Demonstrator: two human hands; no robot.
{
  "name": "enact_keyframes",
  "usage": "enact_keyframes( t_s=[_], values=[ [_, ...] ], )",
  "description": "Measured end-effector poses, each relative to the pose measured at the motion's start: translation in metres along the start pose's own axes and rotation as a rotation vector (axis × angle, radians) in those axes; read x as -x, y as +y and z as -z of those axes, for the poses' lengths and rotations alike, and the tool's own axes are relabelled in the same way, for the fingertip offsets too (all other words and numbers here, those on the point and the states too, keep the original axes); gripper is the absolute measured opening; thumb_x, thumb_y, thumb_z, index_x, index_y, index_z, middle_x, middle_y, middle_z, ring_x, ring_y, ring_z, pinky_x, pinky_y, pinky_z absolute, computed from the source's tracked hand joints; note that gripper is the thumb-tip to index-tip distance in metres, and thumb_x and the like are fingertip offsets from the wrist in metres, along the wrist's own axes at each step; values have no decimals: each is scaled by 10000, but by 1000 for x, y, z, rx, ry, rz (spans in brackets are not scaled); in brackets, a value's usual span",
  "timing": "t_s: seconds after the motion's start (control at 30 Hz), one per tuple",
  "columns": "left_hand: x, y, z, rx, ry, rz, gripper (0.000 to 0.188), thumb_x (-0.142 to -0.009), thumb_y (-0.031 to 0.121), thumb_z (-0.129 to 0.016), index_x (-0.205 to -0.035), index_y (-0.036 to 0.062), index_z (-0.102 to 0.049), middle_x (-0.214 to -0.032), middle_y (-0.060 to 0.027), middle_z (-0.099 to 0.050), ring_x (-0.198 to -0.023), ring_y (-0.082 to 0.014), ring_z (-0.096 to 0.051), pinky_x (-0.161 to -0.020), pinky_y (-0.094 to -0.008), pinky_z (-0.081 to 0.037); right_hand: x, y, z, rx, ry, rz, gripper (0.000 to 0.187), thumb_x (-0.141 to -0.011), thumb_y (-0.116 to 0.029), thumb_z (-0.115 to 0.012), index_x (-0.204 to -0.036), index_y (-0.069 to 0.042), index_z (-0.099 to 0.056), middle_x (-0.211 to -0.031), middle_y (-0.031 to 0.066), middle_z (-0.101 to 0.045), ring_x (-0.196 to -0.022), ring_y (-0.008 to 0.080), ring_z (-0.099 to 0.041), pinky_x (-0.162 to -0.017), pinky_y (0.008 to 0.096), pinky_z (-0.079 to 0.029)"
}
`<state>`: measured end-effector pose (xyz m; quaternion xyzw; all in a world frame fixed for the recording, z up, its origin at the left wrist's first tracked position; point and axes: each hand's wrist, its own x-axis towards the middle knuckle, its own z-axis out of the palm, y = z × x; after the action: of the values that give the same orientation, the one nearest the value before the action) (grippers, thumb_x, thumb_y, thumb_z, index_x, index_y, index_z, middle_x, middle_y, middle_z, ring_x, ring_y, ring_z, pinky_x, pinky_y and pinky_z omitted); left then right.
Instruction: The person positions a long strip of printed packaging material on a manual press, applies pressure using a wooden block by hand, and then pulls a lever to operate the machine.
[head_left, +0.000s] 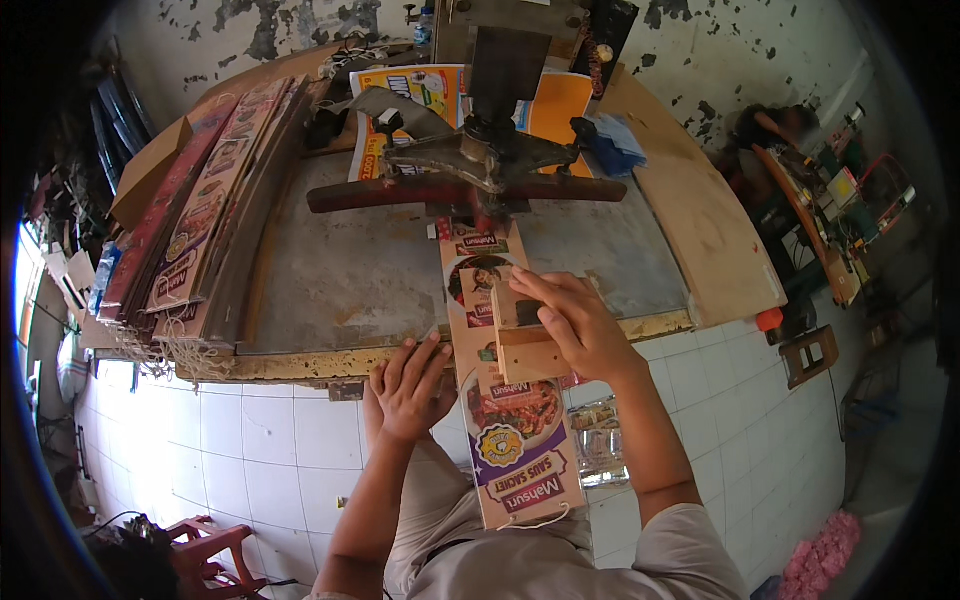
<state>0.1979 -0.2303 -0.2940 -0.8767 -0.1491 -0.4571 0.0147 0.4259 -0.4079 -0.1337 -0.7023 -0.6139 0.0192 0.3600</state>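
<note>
A long printed cardboard panel (525, 465) lies lengthwise from under the press machine (490, 165), over the table's front edge, toward my lap. A white cord loop hangs at its near end. On its middle sits a small tan box-like piece (530, 362), with two small holes in its near side and a dark opening on top. My right hand (585, 325) grips this piece from the right, fingers stretched over its top and partly hiding it. Left of the panel, my left hand (408, 390) rests on the table edge, fingers apart, holding nothing.
Stacks of corded printed panels (215, 220) cover the table's left side. A brown board (700, 220) lies along the right. Colourful printed sheets (430, 90) and a blue bundle (615, 145) lie behind the press. Another person (775, 130) works at the far right. A red stool (215, 550) stands lower left.
</note>
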Motion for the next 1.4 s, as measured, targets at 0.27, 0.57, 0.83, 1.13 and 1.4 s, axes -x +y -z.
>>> enact_keyframes(
  t_s=[0.27,0.57,0.83,1.13,1.4],
  values=[
    [-2,-1,2,-4,4,-7,411,-980,320,-718,-1368,213,-803,-1535,22,-724,-1434,-244,-588,-1234,-459,-313,1,-2,17,-34,21,0,564,-1184,-276,-510,-1717,-93,-489,-1519,94,-735,-1368,307,-618,-1249,456,-356],
    [-1,1,0,0,11,24,457,-881,278,-791,-1337,281,-816,-1524,77,-733,-1447,-183,-583,-1277,-425,-275,10,4,11,-86,-2,-43,560,-1182,-216,-524,-1723,-83,-469,-1470,112,-770,-1358,300,-652,-1210,455,-438],
    [-2,0,-3,-7,38,11,412,-905,287,-770,-1313,270,-823,-1494,61,-748,-1419,-189,-598,-1245,-429,-295,10,19,14,-229,148,-111,540,-1182,-136,-549,-1712,-85,-462,-1454,129,-770,-1415,283,-656,-1187,495,-498],
    [-2,1,1,-7,18,28,430,-879,261,-764,-1304,265,-826,-1483,68,-753,-1394,-189,-606,-1231,-430,-300,11,21,6,-172,42,-92,556,-1149,-41,-569,-1697,-98,-492,-1434,69,-793,-1374,264,-693,-1163,432,-500],
    [-3,2,0,-6,35,18,436,-875,257,-763,-1306,258,-830,-1479,63,-755,-1382,-195,-611,-1212,-434,-313,10,27,8,-190,5,-77,501,-1138,-40,-605,-1635,-65,-540,-1395,69,-815,-1355,254,-718,-1188,423,-480]
  ],
)
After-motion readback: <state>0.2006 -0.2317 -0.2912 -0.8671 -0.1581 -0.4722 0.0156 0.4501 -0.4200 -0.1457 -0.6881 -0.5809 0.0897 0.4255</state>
